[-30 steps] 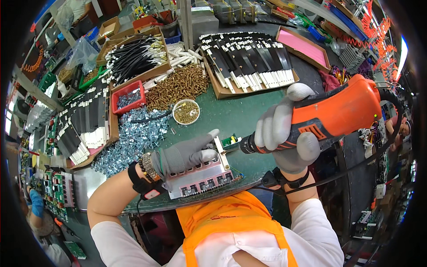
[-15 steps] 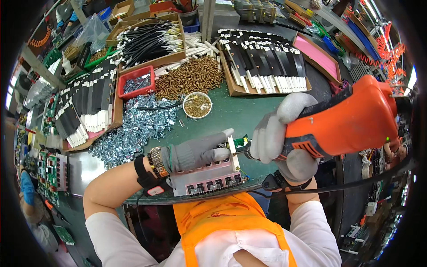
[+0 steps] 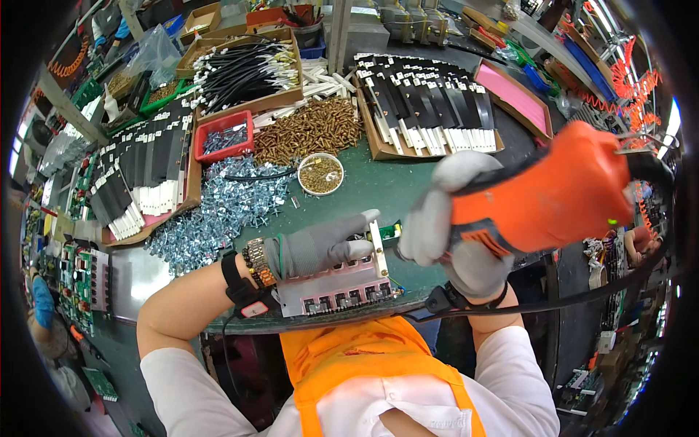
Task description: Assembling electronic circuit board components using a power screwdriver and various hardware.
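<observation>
My left hand (image 3: 328, 244), in a grey glove, grips a circuit board assembly (image 3: 298, 291) with a row of black parts at the table's near edge. Its fingers and thumb press against a white bar (image 3: 378, 251) standing across the assembly's right end. My right hand (image 3: 448, 226), gloved too, is closed round the front of an orange power screwdriver (image 3: 542, 193), just right of the bar. The driver's bit is hidden by the hand. A small green board (image 3: 391, 231) shows beyond the bar.
Beyond the hands lie loose silvery metal parts (image 3: 240, 207), a brass screw heap (image 3: 306, 131), a white tub of small brass parts (image 3: 320, 175) and a red bin (image 3: 224, 137). Cartons of black-and-white strips (image 3: 437, 131) stand behind. A black cable (image 3: 568, 306) runs at right.
The screwdriver has come off the white bar, where its bit was touching, and has tilted. The assembly and my left hand have shifted slightly left.
</observation>
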Demonstrator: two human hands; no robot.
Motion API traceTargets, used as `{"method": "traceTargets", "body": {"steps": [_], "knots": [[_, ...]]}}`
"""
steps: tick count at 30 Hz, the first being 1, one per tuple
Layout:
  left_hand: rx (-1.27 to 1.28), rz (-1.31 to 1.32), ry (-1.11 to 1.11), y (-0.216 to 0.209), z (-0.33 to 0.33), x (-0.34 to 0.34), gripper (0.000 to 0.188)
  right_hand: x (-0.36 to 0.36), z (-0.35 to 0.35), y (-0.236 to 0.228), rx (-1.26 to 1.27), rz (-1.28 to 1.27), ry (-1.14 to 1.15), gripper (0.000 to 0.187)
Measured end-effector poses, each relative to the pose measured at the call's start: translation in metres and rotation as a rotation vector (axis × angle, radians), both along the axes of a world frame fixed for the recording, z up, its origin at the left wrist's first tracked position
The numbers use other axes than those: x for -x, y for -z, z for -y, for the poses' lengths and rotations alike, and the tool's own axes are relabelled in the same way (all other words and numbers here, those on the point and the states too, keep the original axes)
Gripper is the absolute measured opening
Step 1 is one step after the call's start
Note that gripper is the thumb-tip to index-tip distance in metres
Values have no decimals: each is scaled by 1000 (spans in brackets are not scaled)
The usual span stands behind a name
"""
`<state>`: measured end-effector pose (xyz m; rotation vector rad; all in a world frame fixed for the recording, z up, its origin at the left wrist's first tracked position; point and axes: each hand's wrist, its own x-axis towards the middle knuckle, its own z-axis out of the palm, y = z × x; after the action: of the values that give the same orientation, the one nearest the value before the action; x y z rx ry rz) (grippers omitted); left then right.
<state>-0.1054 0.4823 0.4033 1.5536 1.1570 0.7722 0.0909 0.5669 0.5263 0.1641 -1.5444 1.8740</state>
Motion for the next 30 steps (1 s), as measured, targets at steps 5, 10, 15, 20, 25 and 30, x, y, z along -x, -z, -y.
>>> {"method": "traceTargets", "body": {"steps": [5,10,15,20,25,30], "knots": [[123,139,-39,-8,2,-5,85,-11,7,-12,90,-91,-25,62],[137,180,-50,-10,4,-2,85,-11,15,-13,110,27,78,62],[129,208,-55,-3,1,0,76,-16,3,5,70,121,103,59],[90,94,-98,-9,7,10,69,-6,19,13,-11,60,43,52],[45,4,-512,-26,39,65,51,-5,-1,1,-105,-39,-282,51],[-335,-580,-1327,27,135,208,29,0,25,4,47,-23,35,55]]}}
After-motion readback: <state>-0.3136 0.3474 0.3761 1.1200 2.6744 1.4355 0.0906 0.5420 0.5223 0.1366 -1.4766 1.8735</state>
